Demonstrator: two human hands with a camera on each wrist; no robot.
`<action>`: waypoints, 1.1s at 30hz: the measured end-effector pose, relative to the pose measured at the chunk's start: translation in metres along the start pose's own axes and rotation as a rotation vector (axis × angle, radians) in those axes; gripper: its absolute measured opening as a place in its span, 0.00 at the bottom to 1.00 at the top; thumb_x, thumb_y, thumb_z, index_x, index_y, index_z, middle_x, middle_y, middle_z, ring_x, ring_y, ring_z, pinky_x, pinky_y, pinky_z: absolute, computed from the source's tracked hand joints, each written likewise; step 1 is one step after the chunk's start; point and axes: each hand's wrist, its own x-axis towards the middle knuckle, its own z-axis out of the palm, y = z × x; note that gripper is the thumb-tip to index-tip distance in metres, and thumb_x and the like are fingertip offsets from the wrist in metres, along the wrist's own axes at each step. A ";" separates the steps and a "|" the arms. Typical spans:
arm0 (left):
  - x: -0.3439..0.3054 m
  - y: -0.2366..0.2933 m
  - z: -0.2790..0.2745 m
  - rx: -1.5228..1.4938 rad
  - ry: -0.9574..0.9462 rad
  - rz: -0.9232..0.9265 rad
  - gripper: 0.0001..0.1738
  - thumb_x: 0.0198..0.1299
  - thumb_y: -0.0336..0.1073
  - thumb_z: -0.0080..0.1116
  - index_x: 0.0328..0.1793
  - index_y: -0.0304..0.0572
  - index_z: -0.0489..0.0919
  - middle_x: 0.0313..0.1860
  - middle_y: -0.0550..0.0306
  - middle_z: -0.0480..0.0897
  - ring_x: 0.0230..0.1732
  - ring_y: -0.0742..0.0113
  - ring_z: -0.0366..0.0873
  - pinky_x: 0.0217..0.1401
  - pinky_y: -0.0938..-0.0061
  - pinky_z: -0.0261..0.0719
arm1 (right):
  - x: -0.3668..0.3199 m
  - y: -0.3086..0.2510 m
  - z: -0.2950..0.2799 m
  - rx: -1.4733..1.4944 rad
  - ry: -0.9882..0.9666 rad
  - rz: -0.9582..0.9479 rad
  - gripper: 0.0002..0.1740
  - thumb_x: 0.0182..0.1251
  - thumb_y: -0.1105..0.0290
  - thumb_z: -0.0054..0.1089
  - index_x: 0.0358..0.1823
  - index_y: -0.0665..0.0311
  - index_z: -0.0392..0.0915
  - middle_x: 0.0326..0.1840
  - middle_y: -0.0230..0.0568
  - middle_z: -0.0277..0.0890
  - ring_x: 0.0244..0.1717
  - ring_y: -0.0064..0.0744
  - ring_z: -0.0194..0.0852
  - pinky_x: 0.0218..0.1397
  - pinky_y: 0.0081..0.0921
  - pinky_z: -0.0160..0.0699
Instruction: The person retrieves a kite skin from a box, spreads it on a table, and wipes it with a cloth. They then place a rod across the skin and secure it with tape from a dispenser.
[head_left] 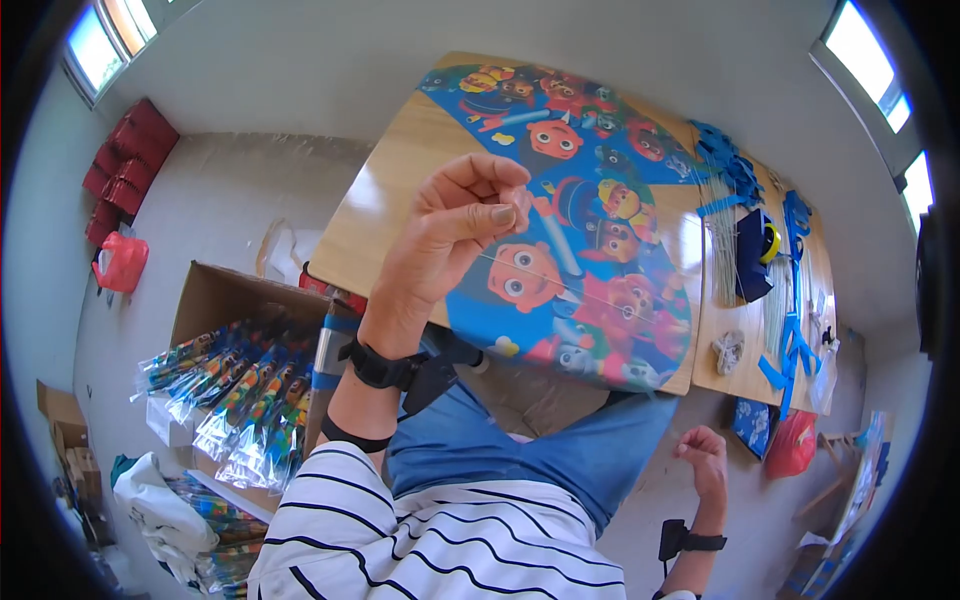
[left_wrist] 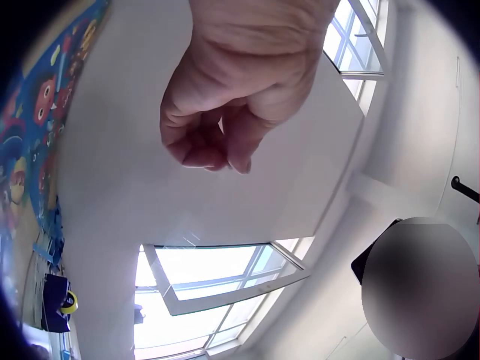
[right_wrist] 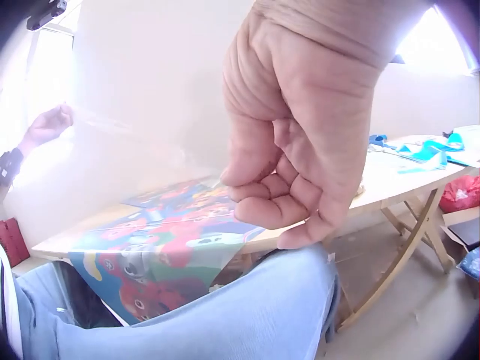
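Observation:
My left hand (head_left: pixel 455 225) is raised above the table's near side, thumb and fingertips pinched together on clear, thin film. In the left wrist view, the curled fingers of the left hand (left_wrist: pixel 232 97) largely hide what they pinch. Lower, beside the right knee, is my right hand (head_left: pixel 705 465). From the right wrist, the right hand (right_wrist: pixel 292 142) has its thumb and fingertips together at the end of the faint clear film (right_wrist: pixel 142 135), which stretches between both hands. Below lies a blue printed cartoon sheet (head_left: pixel 525 275), hanging over the table edge in the right wrist view.
A wooden table (head_left: pixel 390 185) carries blue ribbons (head_left: pixel 730 160), a dark blue box with a yellow roll (head_left: pixel 770 243) and a small pale coil (head_left: pixel 728 352). On the left is a cardboard box (head_left: pixel 215 290) of plastic-wrapped colourful items (head_left: pixel 235 395). A red bag (head_left: pixel 792 445) stands at right.

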 end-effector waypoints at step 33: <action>-0.048 0.035 -0.057 0.447 0.310 0.081 0.06 0.64 0.25 0.64 0.44 0.41 0.78 0.34 0.61 0.79 0.39 0.71 0.77 0.47 0.76 0.75 | 0.093 -0.071 -0.007 -0.086 -0.022 -0.261 0.05 0.59 0.77 0.57 0.37 0.63 0.76 0.30 0.26 0.70 0.30 0.17 0.66 0.39 0.16 0.66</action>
